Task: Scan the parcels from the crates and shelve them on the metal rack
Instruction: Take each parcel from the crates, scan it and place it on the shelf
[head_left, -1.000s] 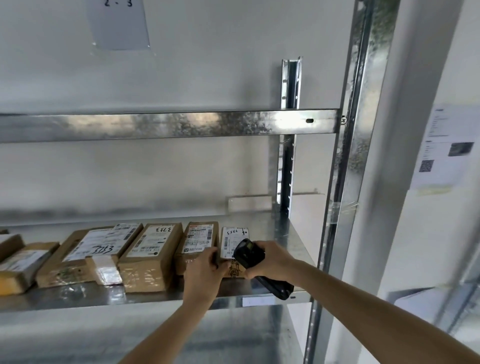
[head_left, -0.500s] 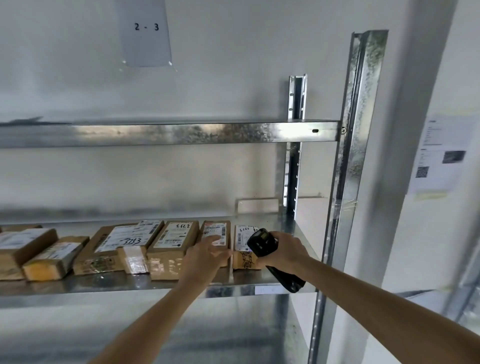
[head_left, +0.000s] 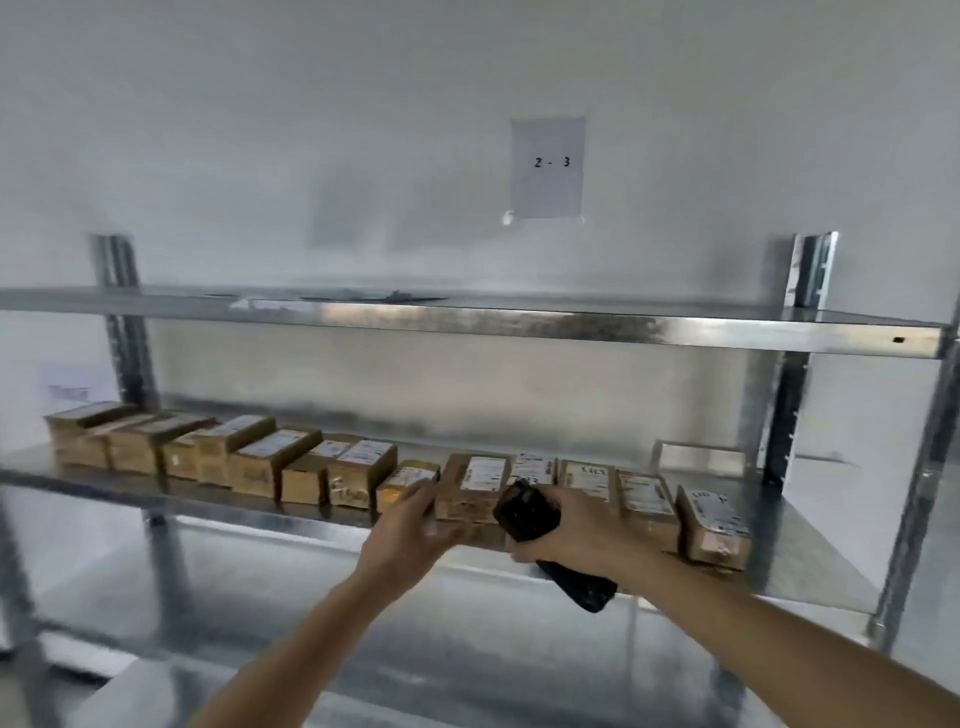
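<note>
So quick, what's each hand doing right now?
Left hand: open, fingers reaching toward the parcels.
Right hand: gripping the black scanner.

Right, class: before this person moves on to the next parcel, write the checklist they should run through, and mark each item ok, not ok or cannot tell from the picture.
1. Scanner held securely: ok, the right hand grips it.
2. Left hand free: ok, fingers are straight, holding nothing.
3. Parcels in a row on the middle shelf: ok, they stand side by side.
4. Rightmost parcel fully on the shelf: ok.
5. Space for more: ok, bare shelf shows to its right.
6. Location sign reads 2 - 3: ok; whether it matches the parcels, cannot tell.
</note>
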